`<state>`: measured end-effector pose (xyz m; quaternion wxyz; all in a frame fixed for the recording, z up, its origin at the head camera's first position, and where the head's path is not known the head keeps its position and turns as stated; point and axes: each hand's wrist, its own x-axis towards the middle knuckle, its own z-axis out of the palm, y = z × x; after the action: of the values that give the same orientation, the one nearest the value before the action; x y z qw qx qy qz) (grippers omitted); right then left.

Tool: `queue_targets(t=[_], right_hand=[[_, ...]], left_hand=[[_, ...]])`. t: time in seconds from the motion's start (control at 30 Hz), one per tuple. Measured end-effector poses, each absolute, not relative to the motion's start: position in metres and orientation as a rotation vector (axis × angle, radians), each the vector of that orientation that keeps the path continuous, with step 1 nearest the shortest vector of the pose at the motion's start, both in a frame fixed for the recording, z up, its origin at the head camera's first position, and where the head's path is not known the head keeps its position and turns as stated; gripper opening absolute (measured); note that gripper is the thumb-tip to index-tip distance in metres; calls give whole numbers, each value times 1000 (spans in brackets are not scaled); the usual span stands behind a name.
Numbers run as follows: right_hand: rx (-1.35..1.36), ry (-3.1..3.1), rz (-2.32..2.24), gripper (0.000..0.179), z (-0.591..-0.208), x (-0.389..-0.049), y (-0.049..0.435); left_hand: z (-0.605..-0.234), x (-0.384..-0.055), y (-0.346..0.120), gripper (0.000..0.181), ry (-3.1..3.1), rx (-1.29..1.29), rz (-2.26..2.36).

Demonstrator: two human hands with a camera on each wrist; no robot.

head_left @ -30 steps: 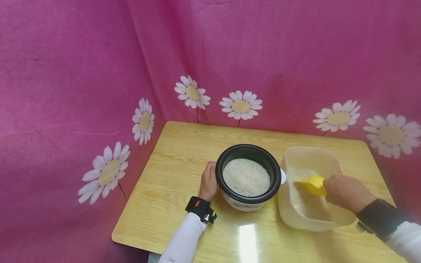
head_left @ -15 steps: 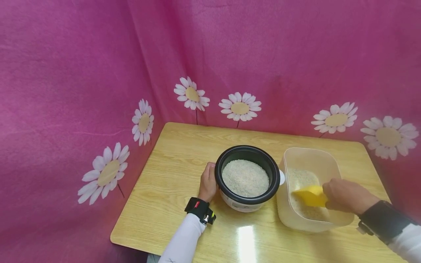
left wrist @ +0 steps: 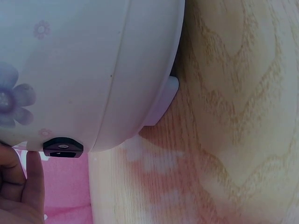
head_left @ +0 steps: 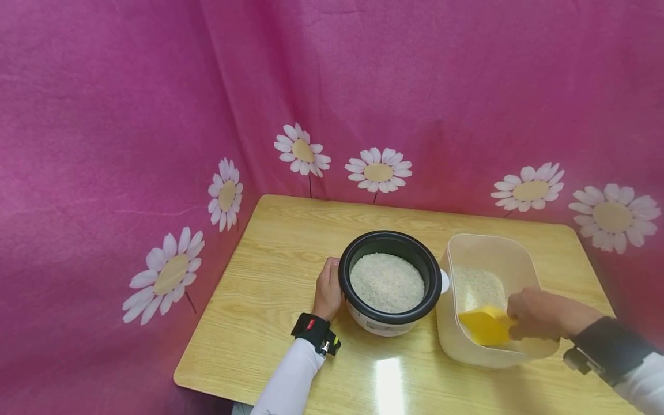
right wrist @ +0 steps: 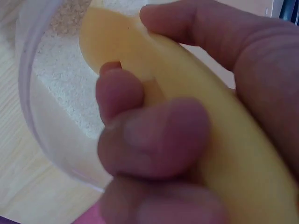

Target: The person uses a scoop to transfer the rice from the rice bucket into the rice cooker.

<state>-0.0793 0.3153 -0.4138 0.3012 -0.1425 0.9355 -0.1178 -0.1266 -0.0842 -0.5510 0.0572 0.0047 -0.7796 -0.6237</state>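
A round white rice cooker (head_left: 383, 328) with a black inner pot (head_left: 389, 235) stands in the middle of the table, rice (head_left: 388, 282) heaped inside. My left hand (head_left: 328, 289) holds the cooker's left side; in the left wrist view the fingers (left wrist: 35, 179) meet its wall by a dark socket (left wrist: 63, 148). To the right stands a translucent plastic bin (head_left: 451, 337) with rice (head_left: 479, 285) in it. My right hand (head_left: 539, 314) grips a yellow scoop (head_left: 487, 325) inside the bin's near part. In the right wrist view, fingers and thumb curl round its handle (right wrist: 219, 112).
The wooden table (head_left: 280, 230) has rounded corners and a bright glare spot near its front. A pink curtain (head_left: 332, 86) with printed daisies surrounds it at the left and back. The cooker's white right handle (head_left: 445, 280) lies close to the bin's wall.
My right hand has drawn the yellow scoop through the bin toward me, baring more rice behind it. My left hand and the rice cooker stay in place.
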Motion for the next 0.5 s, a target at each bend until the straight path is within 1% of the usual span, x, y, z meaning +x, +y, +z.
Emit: queue_targets(t=[0.33,0.5], right_hand=[[-263,2371,-382,22,-417,-82,321],[-303,2337,-398,20,-420,-80,323]], left_hand=[[-554,-127,-85,41,-2363,-3,-1855],[-554,-127,-85,41,-2377,3,-1833]])
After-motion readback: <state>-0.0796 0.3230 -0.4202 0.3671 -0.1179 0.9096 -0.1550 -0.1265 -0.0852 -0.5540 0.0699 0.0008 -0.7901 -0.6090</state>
